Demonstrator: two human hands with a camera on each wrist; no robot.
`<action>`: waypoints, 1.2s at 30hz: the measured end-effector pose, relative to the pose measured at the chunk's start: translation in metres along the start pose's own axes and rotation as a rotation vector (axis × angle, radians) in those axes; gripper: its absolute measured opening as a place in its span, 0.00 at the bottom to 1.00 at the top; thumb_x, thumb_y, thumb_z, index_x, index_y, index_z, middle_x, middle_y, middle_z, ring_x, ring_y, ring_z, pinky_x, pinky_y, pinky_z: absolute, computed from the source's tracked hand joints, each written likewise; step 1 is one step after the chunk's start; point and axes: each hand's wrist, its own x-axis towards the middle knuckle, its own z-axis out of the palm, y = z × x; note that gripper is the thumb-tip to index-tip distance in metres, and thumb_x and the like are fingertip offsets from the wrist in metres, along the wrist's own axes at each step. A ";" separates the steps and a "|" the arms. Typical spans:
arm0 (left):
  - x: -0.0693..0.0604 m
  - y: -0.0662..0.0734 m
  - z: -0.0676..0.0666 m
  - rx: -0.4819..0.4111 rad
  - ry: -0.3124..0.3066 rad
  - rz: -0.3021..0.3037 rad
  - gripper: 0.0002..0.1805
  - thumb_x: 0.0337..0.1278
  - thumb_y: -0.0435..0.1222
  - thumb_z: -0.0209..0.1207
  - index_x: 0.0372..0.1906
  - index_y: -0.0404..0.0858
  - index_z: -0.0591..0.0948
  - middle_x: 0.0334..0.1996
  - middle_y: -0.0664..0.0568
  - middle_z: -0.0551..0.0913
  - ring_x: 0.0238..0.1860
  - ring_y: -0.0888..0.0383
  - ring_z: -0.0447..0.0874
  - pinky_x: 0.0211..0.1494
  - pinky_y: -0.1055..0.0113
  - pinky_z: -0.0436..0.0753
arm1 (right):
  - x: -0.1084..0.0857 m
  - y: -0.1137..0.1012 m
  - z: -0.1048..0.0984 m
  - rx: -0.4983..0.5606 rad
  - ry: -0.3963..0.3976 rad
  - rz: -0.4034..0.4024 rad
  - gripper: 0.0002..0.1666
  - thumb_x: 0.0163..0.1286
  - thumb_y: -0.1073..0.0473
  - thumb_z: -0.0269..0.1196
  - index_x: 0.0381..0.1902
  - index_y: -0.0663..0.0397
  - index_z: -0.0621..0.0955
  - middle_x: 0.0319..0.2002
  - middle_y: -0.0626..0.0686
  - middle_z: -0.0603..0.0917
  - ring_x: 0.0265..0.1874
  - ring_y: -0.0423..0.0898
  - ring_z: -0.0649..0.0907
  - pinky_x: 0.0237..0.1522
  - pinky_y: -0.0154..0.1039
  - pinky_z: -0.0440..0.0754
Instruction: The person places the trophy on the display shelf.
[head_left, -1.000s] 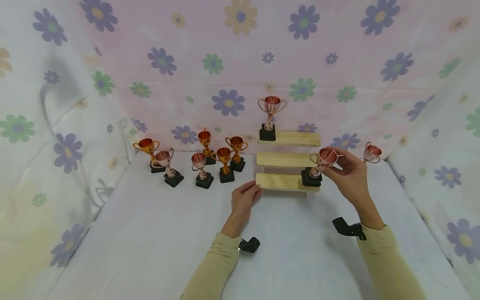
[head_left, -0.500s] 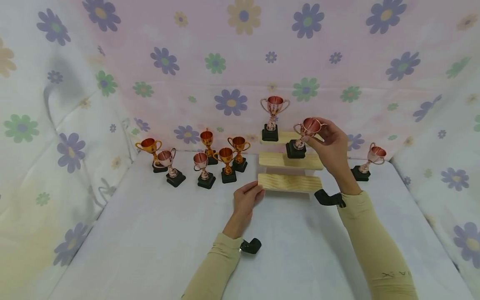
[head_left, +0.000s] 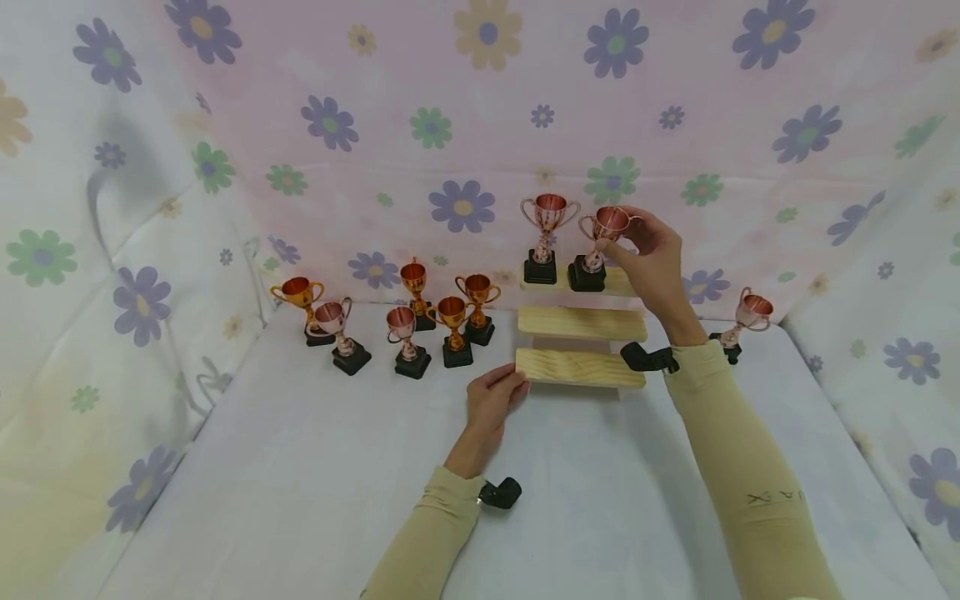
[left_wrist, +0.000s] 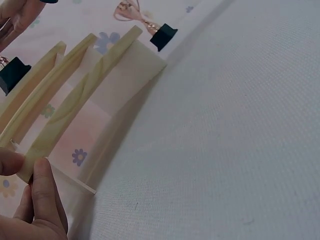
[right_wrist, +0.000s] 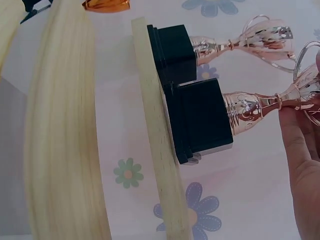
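My right hand grips a rose-gold trophy cup by its upper part. Its black base is right at the top board of a three-step wooden display shelf; I cannot tell if its full weight rests there. Left of it, another rose-gold trophy stands upright on the same board. My left hand pinches the left end of the bottom board between thumb and fingers, seen closely in the left wrist view. The middle board bears nothing.
Left of the shelf, several gold trophies and two rose-gold ones stand on the white-covered table. One more rose-gold trophy stands at the right, partly behind my right arm. A flowered cloth hangs behind.
My right hand has carried its trophy from over the bottom board up and leftward to the top board, beside the other trophy. My left hand has kept its hold on the shelf.
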 end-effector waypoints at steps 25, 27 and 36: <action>0.000 0.002 0.000 0.024 0.020 -0.025 0.17 0.62 0.26 0.65 0.56 0.27 0.82 0.50 0.38 0.85 0.41 0.58 0.88 0.51 0.67 0.88 | 0.019 0.012 0.008 -0.057 0.027 0.037 0.25 0.63 0.71 0.71 0.58 0.69 0.80 0.38 0.44 0.82 0.40 0.40 0.81 0.51 0.33 0.80; -0.001 0.002 0.000 0.023 0.018 -0.024 0.17 0.62 0.26 0.65 0.56 0.27 0.82 0.50 0.37 0.85 0.41 0.58 0.88 0.51 0.67 0.88 | 0.018 0.011 0.009 -0.065 0.036 0.035 0.25 0.64 0.70 0.71 0.58 0.69 0.80 0.39 0.43 0.82 0.40 0.40 0.81 0.51 0.33 0.80; -0.001 0.001 0.001 0.025 0.021 -0.034 0.17 0.62 0.27 0.65 0.56 0.28 0.82 0.51 0.38 0.84 0.42 0.58 0.87 0.53 0.66 0.88 | 0.016 0.007 0.014 -0.075 0.042 0.041 0.25 0.63 0.72 0.70 0.58 0.70 0.79 0.40 0.44 0.82 0.42 0.39 0.81 0.52 0.33 0.80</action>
